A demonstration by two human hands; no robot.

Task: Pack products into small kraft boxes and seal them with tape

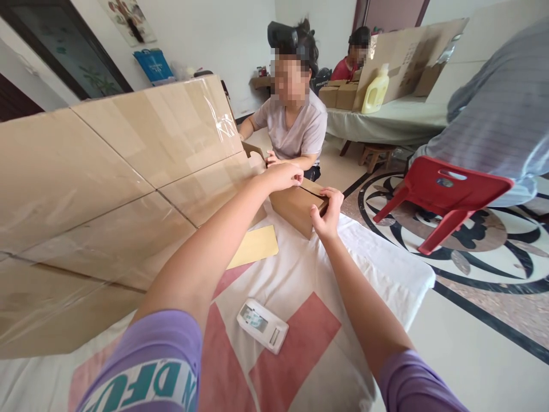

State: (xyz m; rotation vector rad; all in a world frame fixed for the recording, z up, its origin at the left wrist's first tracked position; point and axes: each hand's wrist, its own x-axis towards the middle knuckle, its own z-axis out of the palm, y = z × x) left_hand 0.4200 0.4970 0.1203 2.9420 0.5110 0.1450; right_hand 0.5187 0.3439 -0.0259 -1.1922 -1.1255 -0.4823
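A brown cardboard box stands at the far end of the cloth-covered table, with a dark gap showing along its top by the lid. My left hand reaches over the box, fingers curled down at the top edge; the fingertips are partly hidden. At the near right corner my right hand grips the box, thumb on the near side and fingers bent over the top. Closer to me lies a white handheld device with a small window. A yellow sheet of paper or card rests left of the box.
A tall cardboard partition runs along the left. Across the table sits a person wearing a head camera. To the right are a red plastic chair with someone seated, and another table with a yellow jug. White cloth covers my table.
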